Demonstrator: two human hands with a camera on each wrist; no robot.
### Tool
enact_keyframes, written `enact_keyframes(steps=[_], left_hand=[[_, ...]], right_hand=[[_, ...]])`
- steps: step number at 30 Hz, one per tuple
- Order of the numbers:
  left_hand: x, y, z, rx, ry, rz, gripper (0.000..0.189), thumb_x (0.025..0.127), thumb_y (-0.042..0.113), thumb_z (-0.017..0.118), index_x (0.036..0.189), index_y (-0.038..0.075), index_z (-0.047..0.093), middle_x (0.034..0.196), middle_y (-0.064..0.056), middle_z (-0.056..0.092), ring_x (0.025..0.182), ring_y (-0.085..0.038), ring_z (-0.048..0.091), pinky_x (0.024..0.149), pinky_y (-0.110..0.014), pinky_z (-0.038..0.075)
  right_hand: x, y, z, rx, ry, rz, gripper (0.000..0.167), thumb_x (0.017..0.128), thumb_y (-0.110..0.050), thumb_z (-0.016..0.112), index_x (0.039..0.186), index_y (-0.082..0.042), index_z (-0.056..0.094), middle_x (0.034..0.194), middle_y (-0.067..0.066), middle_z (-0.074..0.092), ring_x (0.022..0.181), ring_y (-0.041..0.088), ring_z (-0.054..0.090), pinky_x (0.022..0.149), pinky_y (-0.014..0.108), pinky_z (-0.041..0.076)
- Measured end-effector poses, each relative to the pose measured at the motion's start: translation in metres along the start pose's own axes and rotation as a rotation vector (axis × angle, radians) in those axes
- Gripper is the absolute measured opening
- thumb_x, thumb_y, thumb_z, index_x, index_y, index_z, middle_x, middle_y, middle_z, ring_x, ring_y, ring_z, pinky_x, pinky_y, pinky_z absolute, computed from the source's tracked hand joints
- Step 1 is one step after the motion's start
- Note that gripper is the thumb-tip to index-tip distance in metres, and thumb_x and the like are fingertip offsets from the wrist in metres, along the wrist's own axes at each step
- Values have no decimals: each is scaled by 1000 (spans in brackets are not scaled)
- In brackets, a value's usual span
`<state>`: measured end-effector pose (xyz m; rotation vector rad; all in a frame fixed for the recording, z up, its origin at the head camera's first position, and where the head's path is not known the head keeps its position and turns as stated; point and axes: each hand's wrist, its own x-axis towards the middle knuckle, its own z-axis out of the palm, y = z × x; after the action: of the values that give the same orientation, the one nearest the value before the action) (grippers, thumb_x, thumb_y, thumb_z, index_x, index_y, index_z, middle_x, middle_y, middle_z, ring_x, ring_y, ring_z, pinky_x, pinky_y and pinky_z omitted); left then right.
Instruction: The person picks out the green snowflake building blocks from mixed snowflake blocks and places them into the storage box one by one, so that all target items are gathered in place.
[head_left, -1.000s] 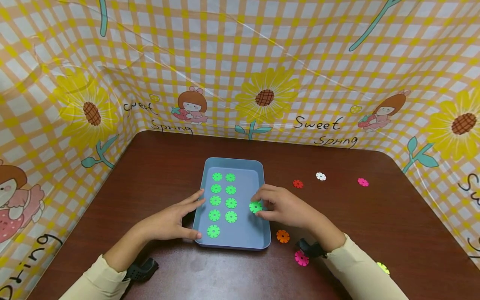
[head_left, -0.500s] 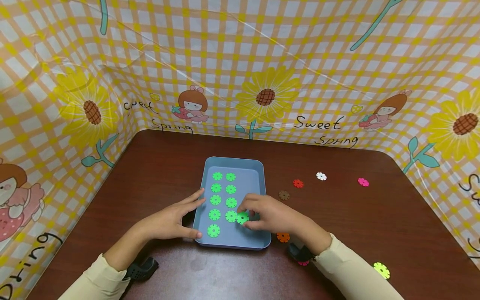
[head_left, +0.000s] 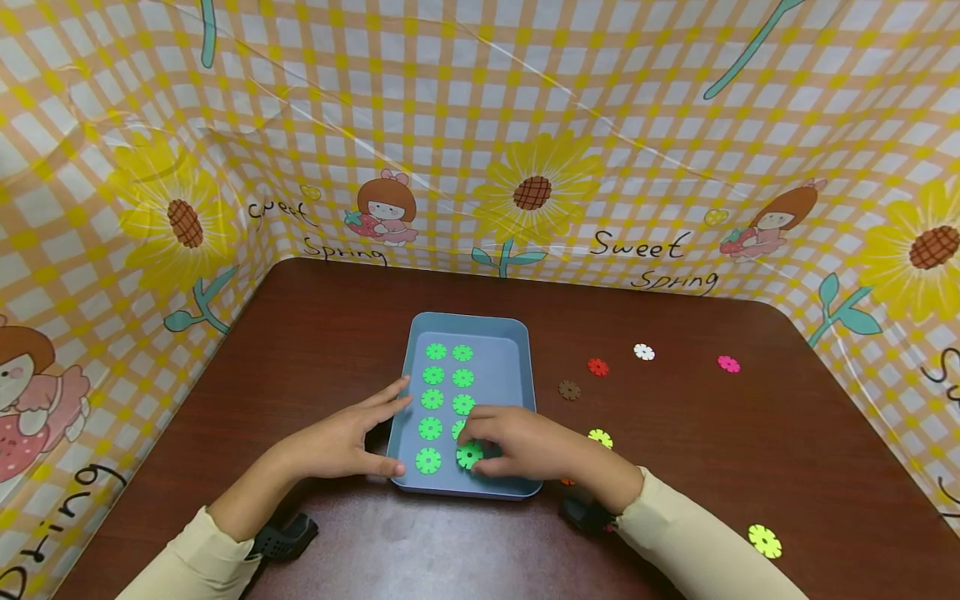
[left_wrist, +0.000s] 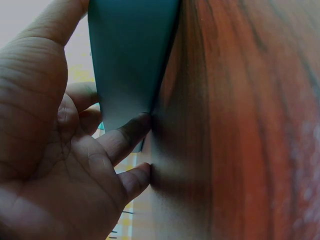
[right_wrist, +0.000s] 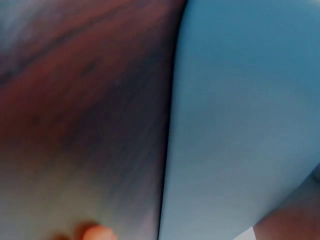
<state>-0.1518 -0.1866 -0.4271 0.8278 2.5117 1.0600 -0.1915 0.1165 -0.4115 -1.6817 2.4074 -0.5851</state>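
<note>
A blue-grey tray (head_left: 498,358) lies on the table, with green notched plastic discs in two columns on its left half. My right hand (head_left: 521,437) pinches a green disc (head_left: 469,457) between thumb and fingers, low over the tray at the near end of the second column. That hand partly covers the green disc just above. My left hand (head_left: 337,442) rests along the tray's left side, fingers spread and fairly straight. In the left wrist view its fingertips touch the tray's outer wall (left_wrist: 132,55). The right wrist view mostly shows the tray's side (right_wrist: 240,115).
Right of the tray lie loose discs: brown (head_left: 569,390), red (head_left: 597,367), white (head_left: 643,352), pink (head_left: 728,363) and yellow (head_left: 765,541). Another yellow disc (head_left: 600,437) shows beside the right wrist, which mostly hides an orange one. A checked cloth (head_left: 420,100) walls the table (head_left: 330,333).
My right hand has carried the green disc left and toward me, from the tray's right side to the foot of the second column. The left hand has stayed in place.
</note>
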Motion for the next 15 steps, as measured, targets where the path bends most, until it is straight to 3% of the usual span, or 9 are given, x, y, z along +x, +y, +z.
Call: enact_keyframes(steps=[15], left_hand=[[-1,1,-1,-2,-8,-3,99,84,49,77,157,6,27,167,-3,5,149,-26,15,112,-54,27]], right_hand=[[6,-2,6,-26,-83,40,22,91,-25,75,111,-17,70,105,-10,63,93,5,57,86,23,47]])
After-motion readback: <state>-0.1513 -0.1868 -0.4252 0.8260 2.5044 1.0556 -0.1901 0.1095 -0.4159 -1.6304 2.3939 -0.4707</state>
